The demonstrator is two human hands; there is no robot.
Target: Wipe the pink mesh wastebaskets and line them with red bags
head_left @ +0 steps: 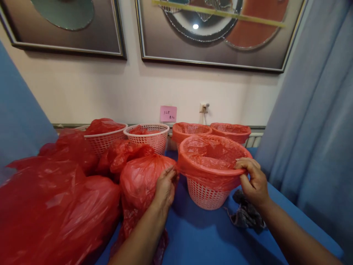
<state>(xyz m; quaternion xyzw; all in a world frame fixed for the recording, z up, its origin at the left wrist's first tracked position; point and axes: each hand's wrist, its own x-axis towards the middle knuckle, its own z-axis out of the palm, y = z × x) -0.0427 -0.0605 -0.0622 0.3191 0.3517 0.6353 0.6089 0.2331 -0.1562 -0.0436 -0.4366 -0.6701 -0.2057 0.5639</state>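
A white mesh basket (205,195) stands on the blue table (204,239), lined with a red plastic bag (212,156) folded over its rim. My left hand (165,187) pinches the bag's edge at the basket's left side. My right hand (253,180) grips the folded bag edge at the right rim. Both hands are closed on the plastic.
A heap of red plastic bags (55,198) fills the left of the table. Two unlined-looking white baskets (149,136) and two red-lined baskets (190,130) stand along the wall. A dark grey cloth (245,215) lies under my right wrist. Blue curtains hang at right.
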